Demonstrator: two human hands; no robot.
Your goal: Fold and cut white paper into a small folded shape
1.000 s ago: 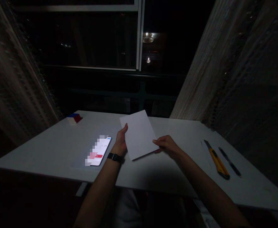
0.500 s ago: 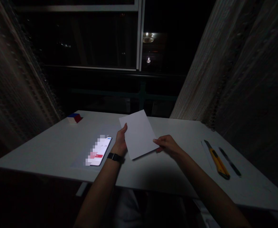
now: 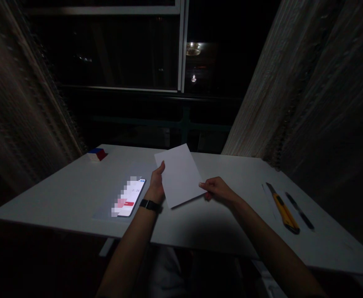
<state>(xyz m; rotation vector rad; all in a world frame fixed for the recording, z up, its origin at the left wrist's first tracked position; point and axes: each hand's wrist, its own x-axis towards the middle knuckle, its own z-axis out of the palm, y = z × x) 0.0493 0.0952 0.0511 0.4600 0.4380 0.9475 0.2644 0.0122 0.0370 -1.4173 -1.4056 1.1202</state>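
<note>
A white sheet of paper (image 3: pixel 180 176) is held tilted above the middle of the white table (image 3: pixel 231 231), its upper face blank. My left hand (image 3: pixel 157 182) grips its left edge, thumb on top and the other fingers hidden beneath; a dark watch band circles that wrist. At the lower right corner my right hand (image 3: pixel 217 189) pinches the paper between thumb and fingers. Left of my left forearm lies a lit phone (image 3: pixel 134 194), partly blurred out by blocks.
On the right lie a yellow utility knife (image 3: pixel 283 209) and a dark pen (image 3: pixel 299 211), with a thin white piece under the knife's left side. A puzzle cube (image 3: pixel 97 154) sits at the far left corner. Curtains (image 3: pixel 259 82) flank a dark window behind the table.
The paper and both hands have shifted very slightly to the left. Both hands keep the same hold, and the objects on the table stay where they were.
</note>
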